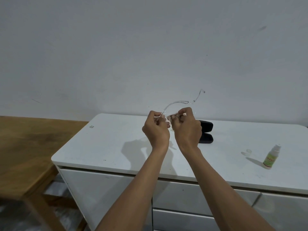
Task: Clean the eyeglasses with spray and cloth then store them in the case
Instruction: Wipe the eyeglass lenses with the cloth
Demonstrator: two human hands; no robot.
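Clear-framed eyeglasses are held up above the white cabinet top, one transparent temple arm curving up and to the right. My left hand pinches the frame at its left end. My right hand is closed around the other end with a small pale cloth pressed against a lens; most of the cloth and lenses is hidden by my fingers. A black glasses case lies open on the cabinet just behind my right hand. A small spray bottle with a green label stands at the right.
A clear cap lies beside the spray bottle. The cabinet has drawers along its front. A wooden table stands to the left, lower than the cabinet. A plain wall rises behind.
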